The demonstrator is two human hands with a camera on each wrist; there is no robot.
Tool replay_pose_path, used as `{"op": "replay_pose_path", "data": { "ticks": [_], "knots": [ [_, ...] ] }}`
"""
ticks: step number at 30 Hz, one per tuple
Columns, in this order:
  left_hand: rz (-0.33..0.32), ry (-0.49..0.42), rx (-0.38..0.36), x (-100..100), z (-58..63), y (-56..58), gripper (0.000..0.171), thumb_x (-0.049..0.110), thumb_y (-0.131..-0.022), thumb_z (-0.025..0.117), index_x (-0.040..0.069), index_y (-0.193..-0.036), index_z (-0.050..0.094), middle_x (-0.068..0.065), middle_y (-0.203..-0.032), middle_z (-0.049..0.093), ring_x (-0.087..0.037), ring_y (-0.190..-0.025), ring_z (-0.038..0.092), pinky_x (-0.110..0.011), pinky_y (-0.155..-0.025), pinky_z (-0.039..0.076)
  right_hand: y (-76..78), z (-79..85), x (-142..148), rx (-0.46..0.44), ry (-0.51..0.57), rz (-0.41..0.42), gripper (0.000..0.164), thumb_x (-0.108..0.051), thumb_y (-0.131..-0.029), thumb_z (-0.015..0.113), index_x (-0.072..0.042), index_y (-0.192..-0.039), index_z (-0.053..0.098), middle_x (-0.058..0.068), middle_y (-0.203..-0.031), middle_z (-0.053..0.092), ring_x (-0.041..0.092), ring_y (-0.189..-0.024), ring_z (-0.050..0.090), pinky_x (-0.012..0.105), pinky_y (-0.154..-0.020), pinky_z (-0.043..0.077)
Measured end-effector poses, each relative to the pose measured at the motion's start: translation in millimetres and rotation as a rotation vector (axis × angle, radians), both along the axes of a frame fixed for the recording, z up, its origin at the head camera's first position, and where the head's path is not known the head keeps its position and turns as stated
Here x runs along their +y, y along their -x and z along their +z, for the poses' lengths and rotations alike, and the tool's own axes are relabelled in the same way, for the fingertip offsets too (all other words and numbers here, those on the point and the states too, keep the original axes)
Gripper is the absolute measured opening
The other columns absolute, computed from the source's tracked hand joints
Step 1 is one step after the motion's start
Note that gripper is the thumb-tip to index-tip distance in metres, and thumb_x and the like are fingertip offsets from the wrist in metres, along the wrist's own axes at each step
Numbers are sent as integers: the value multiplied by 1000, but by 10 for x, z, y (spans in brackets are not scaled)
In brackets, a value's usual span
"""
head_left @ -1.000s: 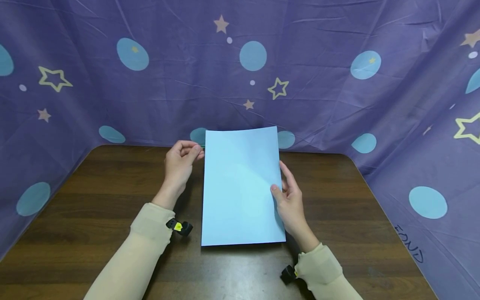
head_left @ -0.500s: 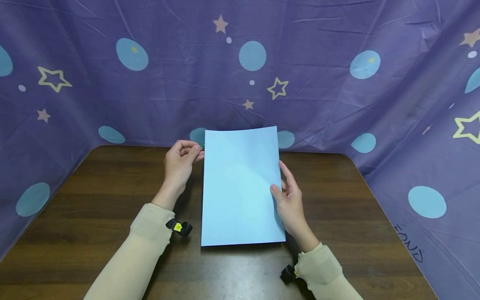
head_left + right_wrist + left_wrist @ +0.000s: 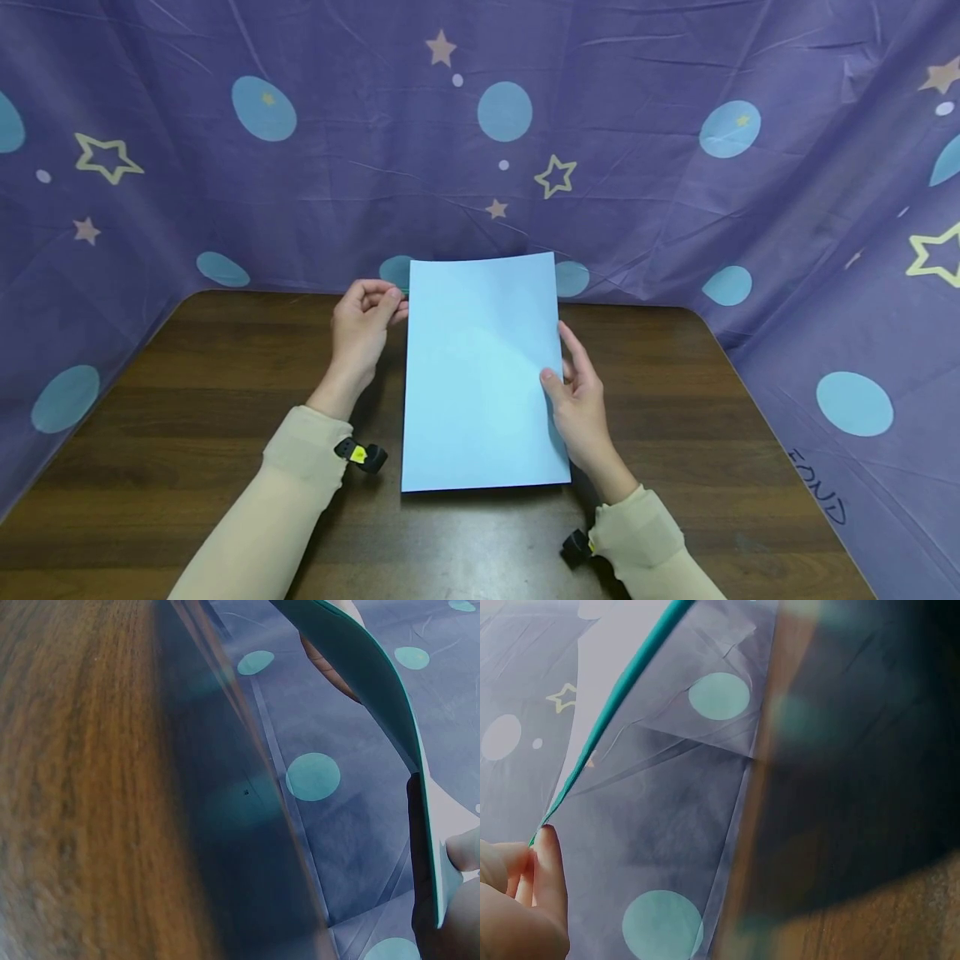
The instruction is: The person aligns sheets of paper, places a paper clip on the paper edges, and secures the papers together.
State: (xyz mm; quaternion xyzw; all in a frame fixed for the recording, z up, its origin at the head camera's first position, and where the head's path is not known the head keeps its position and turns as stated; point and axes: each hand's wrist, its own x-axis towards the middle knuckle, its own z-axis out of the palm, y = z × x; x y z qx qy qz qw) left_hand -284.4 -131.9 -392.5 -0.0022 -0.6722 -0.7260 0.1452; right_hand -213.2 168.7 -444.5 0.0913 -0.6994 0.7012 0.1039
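Note:
A light-blue sheet of paper point(image 3: 480, 375), which may have more than one layer, is held up over the table, long side away from me. My left hand point(image 3: 360, 333) pinches a thin green edge at its upper left side. The left wrist view shows the paper nearly edge-on as a narrow teal strip point(image 3: 611, 709), its far end between my thumb and finger. On the right side my right hand point(image 3: 581, 408) grips the edge, thumb in front and fingers behind. From the right wrist, the teal back of the paper point(image 3: 375, 682) looks bowed.
Beneath is a brown wooden table point(image 3: 187, 433) with rounded far corners. A purple cloth point(image 3: 615, 217) with stars and blue spots hangs behind it and along both sides. Black straps point(image 3: 363, 454) sit at the cuffs of both sleeves.
Almost nothing moves. My left hand and wrist shift very slightly to the right; the paper and my right hand stay in place.

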Motion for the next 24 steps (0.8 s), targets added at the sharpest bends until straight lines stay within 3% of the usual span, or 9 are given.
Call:
{"op": "replay_pose_path", "data": {
  "ticks": [9, 14, 20, 24],
  "knots": [
    [11, 30, -77, 26, -11, 9, 32, 16, -99, 77, 2, -125, 62, -1, -105, 68, -14, -99, 68, -24, -91, 58, 3, 4, 4, 0, 7, 3, 73, 5, -107, 56, -35, -165, 38, 7, -94, 60, 9, -62, 34, 19, -57, 35],
    [-3, -12, -118, 30, -17, 23, 29, 16, -100, 76, 5, -124, 62, 1, -101, 69, -13, -97, 68, -30, -97, 57, -5, 15, 8, -5, 8, 3, 74, 5, -107, 56, -38, -164, 38, 10, -107, 66, 9, -64, 36, 19, -59, 36],
    [1, -74, -119, 37, -23, 32, 23, 12, -100, 75, 5, -118, 63, 2, -97, 71, -12, -93, 69, -25, -91, 58, -8, 13, 3, -11, 10, 4, 74, 5, -107, 56, -39, -163, 39, 9, -109, 66, 9, -66, 37, 19, -60, 36],
    [15, -89, -101, 42, -31, 28, 22, 11, -99, 76, 4, -117, 64, 1, -95, 71, -14, -92, 69, -25, -90, 58, -6, 8, -4, -6, 7, 6, 73, 5, -107, 56, -35, -165, 37, 8, -100, 62, 9, -65, 35, 19, -59, 35]
  ]
}}
